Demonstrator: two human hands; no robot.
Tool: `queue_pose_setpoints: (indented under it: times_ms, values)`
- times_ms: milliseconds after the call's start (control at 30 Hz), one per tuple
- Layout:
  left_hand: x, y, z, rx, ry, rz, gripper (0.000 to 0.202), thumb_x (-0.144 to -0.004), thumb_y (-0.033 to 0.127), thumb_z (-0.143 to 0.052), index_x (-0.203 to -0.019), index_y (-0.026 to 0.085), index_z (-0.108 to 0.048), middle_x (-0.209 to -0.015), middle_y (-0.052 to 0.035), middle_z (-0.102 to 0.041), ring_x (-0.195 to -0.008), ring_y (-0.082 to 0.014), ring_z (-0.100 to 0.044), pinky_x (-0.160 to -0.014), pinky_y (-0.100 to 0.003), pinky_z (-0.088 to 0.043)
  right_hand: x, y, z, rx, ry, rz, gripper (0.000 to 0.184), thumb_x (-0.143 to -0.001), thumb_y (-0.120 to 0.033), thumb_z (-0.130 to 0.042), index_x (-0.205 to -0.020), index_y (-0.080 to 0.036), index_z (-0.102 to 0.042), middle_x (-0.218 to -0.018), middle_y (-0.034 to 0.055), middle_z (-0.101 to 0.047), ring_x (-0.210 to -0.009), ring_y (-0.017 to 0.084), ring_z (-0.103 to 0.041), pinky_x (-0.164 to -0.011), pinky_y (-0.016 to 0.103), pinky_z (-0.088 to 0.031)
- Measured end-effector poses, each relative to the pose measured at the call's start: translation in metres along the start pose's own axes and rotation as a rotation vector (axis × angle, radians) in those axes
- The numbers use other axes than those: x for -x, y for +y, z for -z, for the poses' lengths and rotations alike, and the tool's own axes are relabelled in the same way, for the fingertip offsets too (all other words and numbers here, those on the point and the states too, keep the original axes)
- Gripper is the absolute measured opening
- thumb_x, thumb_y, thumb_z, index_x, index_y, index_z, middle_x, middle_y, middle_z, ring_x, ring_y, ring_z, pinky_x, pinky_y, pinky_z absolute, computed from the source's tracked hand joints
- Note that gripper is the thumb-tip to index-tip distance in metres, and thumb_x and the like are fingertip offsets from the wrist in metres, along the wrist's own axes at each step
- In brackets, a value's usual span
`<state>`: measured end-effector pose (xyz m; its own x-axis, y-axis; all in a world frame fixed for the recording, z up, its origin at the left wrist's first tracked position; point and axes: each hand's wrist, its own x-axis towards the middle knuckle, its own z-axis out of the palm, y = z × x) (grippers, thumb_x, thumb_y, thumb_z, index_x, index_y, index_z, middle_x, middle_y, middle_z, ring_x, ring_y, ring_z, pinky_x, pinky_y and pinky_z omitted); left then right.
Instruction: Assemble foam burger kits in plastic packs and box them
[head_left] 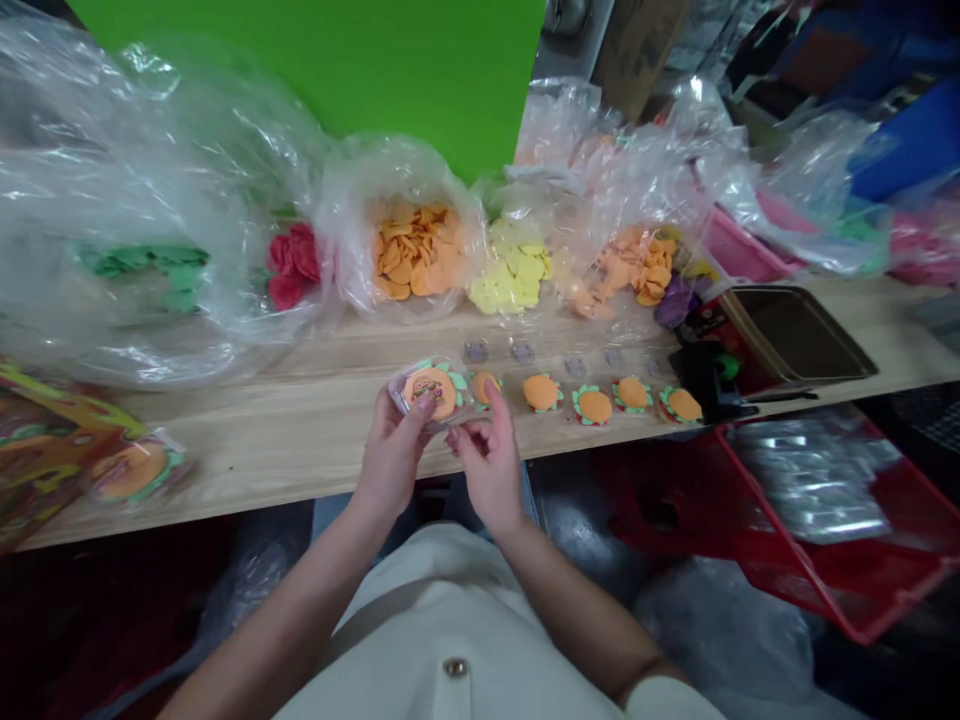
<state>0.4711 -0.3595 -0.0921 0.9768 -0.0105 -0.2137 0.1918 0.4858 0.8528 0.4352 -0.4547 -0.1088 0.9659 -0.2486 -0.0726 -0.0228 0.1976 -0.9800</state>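
Note:
My left hand (397, 440) is closed around a clear plastic pack holding a foam toy burger (442, 393), with an orange bun, green leafy edges and a printed picture. The thumb lies across the pack's front. Just right of the pack is my right hand (491, 465); its index finger is stretched up and its thumb is apart from it, close to the pack's lower edge. Whether the thumb touches the pack I cannot tell. Several unwrapped foam burgers (541, 392) stand in a row to the right, one partly behind my right index finger.
Along the table's (300, 400) back lie plastic bags of green, red, orange (418, 250) and yellow (512, 272) foam pieces. A packed burger (131, 470) lies at left beside a printed box (45, 440). At right are a dark tray (799, 335) and, lower, a red crate (862, 610).

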Motion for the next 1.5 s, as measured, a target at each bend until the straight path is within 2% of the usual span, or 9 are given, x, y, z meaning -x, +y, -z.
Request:
queue_pose_setpoints:
  times_ms: [267,400,467,700,900,1033,1233,1333,1500]
  values:
    - [0.002,0.008,0.011,0.025,0.038,0.004,0.031,-0.075,0.027,-0.063,-0.105,0.023,-0.054,-0.103,-0.0015,-0.059,-0.088,-0.0119,-0.058,-0.074,-0.024,-0.048,0.005,0.011,-0.005,0.246,0.073,-0.030,0.055,-0.074,-0.031,-0.062,-0.123,-0.021,-0.039,-0.094,0.0047,-0.059,-0.083,0.016,-0.057,-0.068,0.028,-0.048]
    - [-0.002,0.009,0.022,0.017,0.087,-0.020,0.031,-0.075,0.029,-0.064,-0.103,0.024,-0.053,-0.105,-0.0019,-0.058,-0.088,-0.0125,-0.057,-0.074,-0.026,-0.048,0.016,0.006,0.006,0.590,0.140,0.175,0.012,-0.079,-0.029,-0.057,-0.083,-0.019,-0.060,-0.081,0.0031,-0.060,-0.077,0.015,-0.054,-0.067,0.027,-0.044]
    - [-0.003,0.008,0.025,-0.014,0.105,-0.037,0.032,-0.074,0.030,-0.065,-0.103,0.024,-0.053,-0.105,-0.0019,-0.058,-0.089,-0.0132,-0.057,-0.073,-0.027,-0.048,0.020,0.001,0.004,0.635,0.038,0.228,0.015,-0.082,-0.027,-0.054,-0.073,-0.019,-0.063,-0.073,0.0017,-0.060,-0.071,0.014,-0.054,-0.066,0.026,-0.043]
    - [0.005,0.007,0.028,-0.069,0.161,-0.113,0.035,-0.074,0.031,-0.064,-0.105,0.024,-0.050,-0.110,-0.0035,-0.056,-0.098,-0.0170,-0.056,-0.081,-0.032,-0.047,0.018,-0.007,-0.013,0.572,-0.013,0.132,0.015,-0.081,-0.030,-0.056,-0.079,-0.022,-0.069,-0.077,0.0025,-0.066,-0.072,0.015,-0.058,-0.065,0.027,-0.045]
    - [0.012,0.010,0.028,-0.092,0.139,-0.116,0.035,-0.075,0.028,-0.063,-0.108,0.024,-0.051,-0.110,-0.0037,-0.057,-0.099,-0.0153,-0.055,-0.087,-0.029,-0.043,0.007,0.008,-0.028,0.072,-0.105,-0.261,0.021,-0.076,-0.035,-0.059,-0.081,-0.016,-0.067,-0.070,0.0023,-0.066,-0.063,0.013,-0.058,-0.058,0.026,-0.047]
    - [0.012,0.013,0.045,-0.136,0.058,-0.042,0.039,-0.073,0.026,-0.066,-0.109,0.023,-0.052,-0.106,-0.0032,-0.059,-0.095,-0.0148,-0.056,-0.085,-0.028,-0.043,0.004,0.023,-0.030,0.048,-0.237,-0.245,0.021,-0.077,-0.036,-0.058,-0.083,-0.016,-0.066,-0.068,0.0006,-0.064,-0.064,0.012,-0.058,-0.059,0.024,-0.046]
    - [-0.018,0.040,0.114,-0.139,0.255,0.038,0.035,-0.068,0.031,-0.069,-0.098,0.018,-0.056,-0.097,-0.0037,-0.060,-0.086,-0.0148,-0.058,-0.074,-0.026,-0.045,0.005,0.024,-0.005,0.799,-0.798,0.085,0.014,-0.078,-0.030,-0.057,-0.080,-0.021,-0.068,-0.079,0.0023,-0.068,-0.076,0.016,-0.059,-0.072,0.027,-0.043]
    - [-0.027,0.102,0.174,-0.254,0.506,-0.235,0.047,-0.063,0.031,-0.072,-0.104,0.021,-0.053,-0.095,-0.0023,-0.058,-0.080,-0.0141,-0.058,-0.066,-0.025,-0.045,0.004,0.025,0.011,0.856,-0.770,0.085,0.026,-0.086,-0.034,-0.044,-0.083,-0.025,-0.068,-0.083,0.0040,-0.068,-0.078,0.018,-0.061,-0.072,0.029,-0.046]
    - [-0.005,0.222,0.296,-0.897,0.988,-0.601,0.064,-0.060,0.036,-0.073,-0.116,0.022,-0.046,-0.086,0.0003,-0.053,-0.074,-0.0153,-0.053,-0.066,-0.027,-0.044,-0.011,0.054,0.015,0.803,-0.767,0.016,0.035,-0.082,-0.049,-0.043,-0.080,-0.026,-0.070,-0.081,0.0075,-0.069,-0.076,0.021,-0.064,-0.071,0.029,-0.050]
